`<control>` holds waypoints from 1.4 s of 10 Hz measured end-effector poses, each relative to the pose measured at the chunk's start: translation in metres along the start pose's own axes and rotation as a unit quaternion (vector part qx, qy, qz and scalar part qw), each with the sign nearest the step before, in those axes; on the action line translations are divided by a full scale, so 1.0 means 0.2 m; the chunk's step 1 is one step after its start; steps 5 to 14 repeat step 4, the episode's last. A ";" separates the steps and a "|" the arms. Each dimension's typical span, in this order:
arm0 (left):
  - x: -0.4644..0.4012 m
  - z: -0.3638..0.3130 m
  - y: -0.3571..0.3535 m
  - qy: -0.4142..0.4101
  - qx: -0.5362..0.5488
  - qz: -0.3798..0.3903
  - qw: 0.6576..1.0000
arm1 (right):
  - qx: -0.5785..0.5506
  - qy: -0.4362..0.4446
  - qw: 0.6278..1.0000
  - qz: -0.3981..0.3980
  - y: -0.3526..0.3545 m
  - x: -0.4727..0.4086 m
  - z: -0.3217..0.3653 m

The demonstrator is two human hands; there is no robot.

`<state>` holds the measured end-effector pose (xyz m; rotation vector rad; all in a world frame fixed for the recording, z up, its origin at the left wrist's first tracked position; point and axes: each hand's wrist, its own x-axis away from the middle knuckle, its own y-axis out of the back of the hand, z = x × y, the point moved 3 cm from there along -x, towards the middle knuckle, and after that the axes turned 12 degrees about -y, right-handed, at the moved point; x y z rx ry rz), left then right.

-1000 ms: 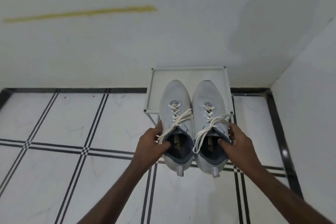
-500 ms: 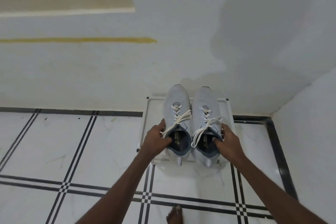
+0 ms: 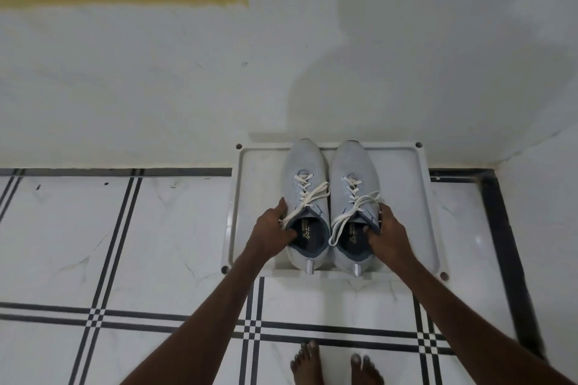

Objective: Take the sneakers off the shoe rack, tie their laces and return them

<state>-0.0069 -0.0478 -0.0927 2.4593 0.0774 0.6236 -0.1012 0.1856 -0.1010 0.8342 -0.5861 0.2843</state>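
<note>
Two pale grey sneakers with white laces stand side by side on the white top shelf of the shoe rack, toes toward the wall. My left hand grips the collar of the left sneaker, thumb inside the opening. My right hand grips the collar of the right sneaker the same way. Lace loops and ends lie loosely across both tongues; whether they are knotted I cannot tell.
The rack stands against a white wall in a corner, with a second white wall close on the right. White floor tiles with black lines spread to the left and front. My bare feet stand just before the rack.
Both hands have carried the sneakers forward from above the floor onto the rack's top shelf. The view has tilted down, so my feet now show.
</note>
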 end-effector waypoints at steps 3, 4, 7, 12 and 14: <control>0.03 -0.09 0.05 0.044 -0.063 0.028 0.997 | 0.031 -0.035 0.998 0.034 0.06 0.00 0.07; 0.05 -0.24 0.17 0.001 -0.089 -0.041 0.995 | 0.039 0.008 0.999 0.001 0.19 0.07 0.20; 0.05 -0.24 0.17 0.001 -0.089 -0.041 0.995 | 0.039 0.008 0.999 0.001 0.19 0.07 0.20; 0.05 -0.24 0.17 0.001 -0.089 -0.041 0.995 | 0.039 0.008 0.999 0.001 0.19 0.07 0.20; 0.05 -0.24 0.17 0.001 -0.089 -0.041 0.995 | 0.039 0.008 0.999 0.001 0.19 0.07 0.20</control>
